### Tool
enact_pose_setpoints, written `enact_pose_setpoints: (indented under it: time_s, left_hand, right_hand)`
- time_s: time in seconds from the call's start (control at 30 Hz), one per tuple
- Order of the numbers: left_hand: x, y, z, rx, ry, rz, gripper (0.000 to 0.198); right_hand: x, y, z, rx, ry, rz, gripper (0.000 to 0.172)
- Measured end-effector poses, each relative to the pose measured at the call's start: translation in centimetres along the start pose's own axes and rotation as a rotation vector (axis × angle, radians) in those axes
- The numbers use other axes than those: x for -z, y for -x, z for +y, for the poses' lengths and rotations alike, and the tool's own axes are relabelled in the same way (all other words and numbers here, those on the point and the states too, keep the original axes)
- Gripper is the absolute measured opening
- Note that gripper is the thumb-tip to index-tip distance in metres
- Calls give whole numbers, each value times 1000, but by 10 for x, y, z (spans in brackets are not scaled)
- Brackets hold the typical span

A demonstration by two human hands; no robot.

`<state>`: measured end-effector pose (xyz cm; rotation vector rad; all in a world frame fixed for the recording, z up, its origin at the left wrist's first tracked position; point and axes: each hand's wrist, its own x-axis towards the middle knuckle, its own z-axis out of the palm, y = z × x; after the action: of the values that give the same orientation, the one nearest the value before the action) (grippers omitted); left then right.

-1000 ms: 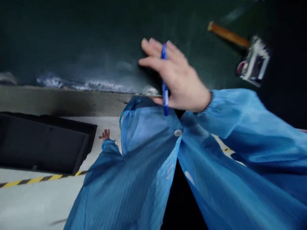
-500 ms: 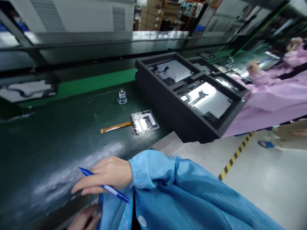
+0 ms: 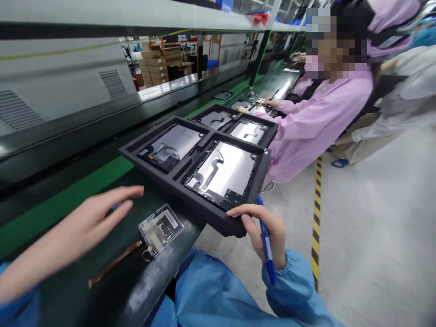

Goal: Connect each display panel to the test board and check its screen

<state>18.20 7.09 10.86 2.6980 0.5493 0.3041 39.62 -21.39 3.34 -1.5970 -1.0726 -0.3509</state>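
A black foam tray [image 3: 190, 200] with several compartments sits at the bench's edge, each compartment shown bearing a flat device panel [image 3: 228, 170]. My right hand [image 3: 267, 229] pinches the tray's near right corner and also has a blue pen [image 3: 266, 240] tucked in it. Reaching in from the left, my left hand [image 3: 102, 211] is slightly blurred, its thumb and forefinger apart, with nothing seen between them. Just right of it a small display module [image 3: 161, 231] lies on the dark green bench, its brown ribbon cable [image 3: 114, 264] stretching toward the lower left.
Beyond the tray, a person in pink [image 3: 316, 109] sits at the bench, a pen in one hand. A metal rail [image 3: 102, 122] runs along the bench's back. Yellow-black tape [image 3: 316, 218] marks the floor at right. Stacked cartons [image 3: 156, 66] stand behind.
The view has swung toward the right. My right hand, with the pen, has moved from over the bench to the tray's corner. My left hand has come up from the bottom edge.
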Motion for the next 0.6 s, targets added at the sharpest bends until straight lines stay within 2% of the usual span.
enact_pose_setpoints:
  time_s: [0.03,0.1,0.13,0.2,0.3,0.37,0.5,0.6]
  left_hand:
    - [8,-44,-2,-26,-68,-13,57]
    - [12,-122,-7,16,-212,-5,62]
    - [9,-152,-10,47,-240,7,61]
    - [-3,-193,-17,115,-277,-2,54]
    - [-20,-218,-27,205,-275,-26,38]
    - [-19,-225,-31,279,-221,-43,36]
    - [9,-242,-25,382,35,-91,44]
    - [30,-249,-4,401,216,-82,33]
  right_hand:
    - [0,-1,3,-8,23,-19,17]
    - [-3,-2,6,-11,24,-28,18]
    - [-6,-1,6,-7,15,-23,17]
    - [-13,3,6,20,-1,0,14]
    - [-28,11,5,106,34,97,16]
    - [-37,14,6,132,102,160,16]
    - [-44,11,13,168,162,213,14]
    - [-40,3,19,242,187,163,10]
